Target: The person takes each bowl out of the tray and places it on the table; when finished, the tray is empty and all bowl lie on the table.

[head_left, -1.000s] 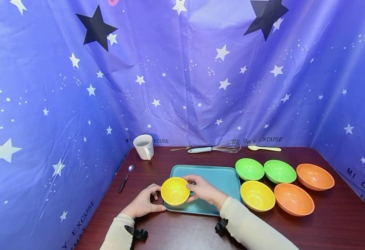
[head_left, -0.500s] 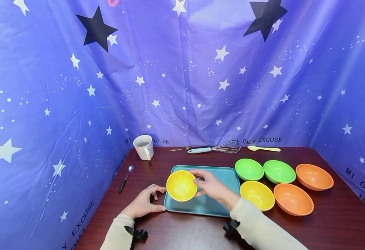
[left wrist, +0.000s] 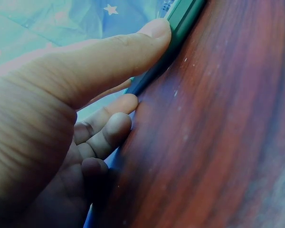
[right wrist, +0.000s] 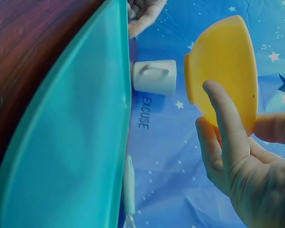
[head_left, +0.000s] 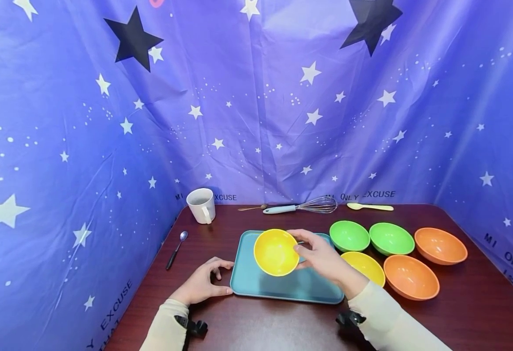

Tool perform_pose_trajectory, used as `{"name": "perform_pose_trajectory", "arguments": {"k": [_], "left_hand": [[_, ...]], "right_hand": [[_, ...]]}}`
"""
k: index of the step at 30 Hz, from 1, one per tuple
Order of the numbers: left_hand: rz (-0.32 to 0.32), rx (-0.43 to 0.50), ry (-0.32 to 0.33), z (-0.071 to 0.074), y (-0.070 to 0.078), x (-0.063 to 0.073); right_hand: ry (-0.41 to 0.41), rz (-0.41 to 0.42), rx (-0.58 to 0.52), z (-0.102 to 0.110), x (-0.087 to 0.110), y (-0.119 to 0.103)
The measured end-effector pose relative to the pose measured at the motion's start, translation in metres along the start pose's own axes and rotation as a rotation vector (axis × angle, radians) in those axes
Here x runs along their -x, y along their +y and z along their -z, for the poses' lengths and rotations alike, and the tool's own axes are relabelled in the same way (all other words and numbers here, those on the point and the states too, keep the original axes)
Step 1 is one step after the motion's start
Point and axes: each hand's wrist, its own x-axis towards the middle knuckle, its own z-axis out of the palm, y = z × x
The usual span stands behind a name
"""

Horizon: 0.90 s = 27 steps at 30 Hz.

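My right hand (head_left: 325, 256) grips a yellow bowl (head_left: 276, 252) by its right side, thumb at the rim and fingers under the outer wall. The bowl is held above the teal tray (head_left: 256, 287), apart from it, as the right wrist view also shows. My left hand (head_left: 204, 282) rests at the tray's left edge; in the left wrist view its thumb (left wrist: 128, 52) touches the tray's rim (left wrist: 180, 28) and its other fingers are loosely bent. A second yellow bowl (head_left: 368, 268) stands right of the tray, partly hidden by my right forearm.
Two green bowls, the nearer-left one (head_left: 349, 236) beside the tray, and two orange bowls (head_left: 411, 277) stand at the right. Behind the tray lie a whisk (head_left: 283, 209), a small thin spoon (head_left: 252, 208) and a cream spoon (head_left: 370, 207). A white mug (head_left: 201, 205) and black-handled spoon (head_left: 176, 251) are at left.
My right hand has lifted the yellow bowl from near the tray's left edge and moved it rightward over the tray. My left hand has stayed at the tray's left edge.
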Motion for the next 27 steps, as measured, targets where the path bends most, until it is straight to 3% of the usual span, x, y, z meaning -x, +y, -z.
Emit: {"name": "perform_pose_trajectory", "arguments": {"k": [15, 27], "left_hand": [[-0.018, 0.065, 0.03, -0.002, -0.004, -0.001], [-0.006, 0.01, 0.007, 0.0, -0.003, -0.001]], "right_hand": [[0.157, 0.013, 0.115, 0.065, 0.051, -0.006], [0.218, 0.095, 0.144, 0.116, 0.094, -0.005]]}}
